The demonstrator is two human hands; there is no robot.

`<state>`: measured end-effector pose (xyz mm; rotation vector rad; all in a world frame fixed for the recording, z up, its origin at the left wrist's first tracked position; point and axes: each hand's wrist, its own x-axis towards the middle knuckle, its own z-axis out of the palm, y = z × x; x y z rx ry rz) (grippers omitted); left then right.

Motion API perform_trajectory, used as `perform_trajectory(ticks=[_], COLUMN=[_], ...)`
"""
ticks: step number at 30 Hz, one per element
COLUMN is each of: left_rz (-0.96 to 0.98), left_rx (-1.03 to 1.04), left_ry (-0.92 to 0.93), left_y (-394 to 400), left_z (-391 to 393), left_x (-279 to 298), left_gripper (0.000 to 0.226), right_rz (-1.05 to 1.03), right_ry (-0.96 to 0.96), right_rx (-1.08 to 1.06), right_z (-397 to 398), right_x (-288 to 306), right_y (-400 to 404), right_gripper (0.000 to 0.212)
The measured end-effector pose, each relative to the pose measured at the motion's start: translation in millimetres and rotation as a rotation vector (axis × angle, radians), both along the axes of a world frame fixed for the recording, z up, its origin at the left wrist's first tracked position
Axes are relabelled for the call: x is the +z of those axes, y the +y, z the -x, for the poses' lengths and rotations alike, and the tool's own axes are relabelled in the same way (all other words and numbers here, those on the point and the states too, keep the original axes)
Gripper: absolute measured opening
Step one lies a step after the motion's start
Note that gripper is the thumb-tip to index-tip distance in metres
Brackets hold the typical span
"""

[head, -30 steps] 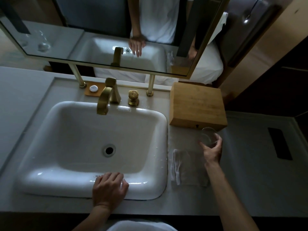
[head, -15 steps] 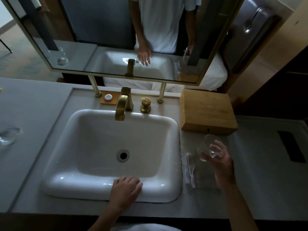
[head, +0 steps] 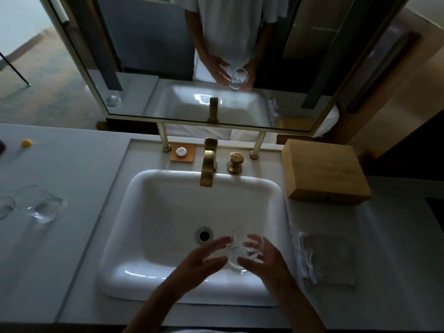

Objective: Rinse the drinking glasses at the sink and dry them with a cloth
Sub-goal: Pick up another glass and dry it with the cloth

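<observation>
The right hand (head: 264,258) has its grip around a clear glass (head: 240,253) above the near right part of the sink (head: 168,205). The left hand (head: 204,258), fingers wide and blurred, is just beside it. The basin is free around the drain (head: 204,235). The cloth (head: 326,258) lies right on the tabletop (head: 84,224); another glass (head: 44,205) far left.

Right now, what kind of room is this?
Probably a bathroom, maybe a hotel's. There's a white sink with a gold tap and a mirror above it. The right hand holds a glass over the sink, near a folded cloth.
</observation>
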<state>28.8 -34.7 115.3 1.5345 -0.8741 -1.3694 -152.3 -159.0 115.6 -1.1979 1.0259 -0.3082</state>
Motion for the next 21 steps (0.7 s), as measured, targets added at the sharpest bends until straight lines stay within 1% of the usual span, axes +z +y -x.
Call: perform_trajectory(ticks=[3,5,7,9,11,12,13,14,16,18,19,20,21], left_rz=[-0.009,0.004,0.038,0.058,0.057,0.049,0.034,0.015,-0.025,-0.058,-0.067,-0.074,-0.078], left_rx=[0.053,0.105,0.15,0.233,0.317,0.335,0.347,0.36,0.383,0.396,0.403,0.411,0.417], left_ry=[0.052,0.079,0.096,0.089,0.079,0.073,0.078,0.092,0.107,0.11,0.11,0.108,0.106], left_y=[8.5,13.1,13.6,10.7,8.1,6.9,5.7,4.9,3.4,3.5,4.3,5.3,6.4], left_z=[-5.8,-8.8,-11.8,-13.9,-16.2,-17.4,-18.7,-19.5,-20.7,-21.0,-21.5,-22.5,-23.6], left_x=[-2.3,-7.7,-11.4,-13.4,-17.1,-20.4,-24.3,-28.6,-36.5,-42.6,-44.8,-46.3,-47.5], left_gripper=[0.067,0.077,0.077,0.073,0.07,0.068,0.066,0.065,0.07,0.075,0.077,0.079,0.079], right_rz=[-0.213,-0.249,-0.235,-0.265,-0.316,-0.302,-0.246,-0.143,0.164,0.484,0.61,0.69,0.724], right_ry=[-0.089,-0.105,-0.075,-0.093,-0.137,-0.115,-0.051,0.045,0.311,0.632,0.771,0.865,0.928], right_rx=[-0.029,-0.028,-0.048,-0.051,-0.015,0.004,0.005,-0.034,-0.191,-0.322,-0.378,-0.405,-0.404], right_z=[-23.1,-37.0,-47.4,-50.5,-47.6,-44.0,-38.8,-31.0,-6.1,25.5,41.0,54.6,64.4], right_x=[7.9,15.2,19.7,19.9,16.2,12.6,8.0,1.9,-11.1,-20.9,-27.8,-36.3,-45.4], right_y=[17.0,26.9,36.0,44.9,48.6,46.3,40.1,30.2,2.6,-27.1,-41.0,-52.6,-59.4], right_gripper=[0.068,0.051,0.042,0.037,0.038,0.041,0.041,0.037,0.03,0.026,0.031,0.042,0.058])
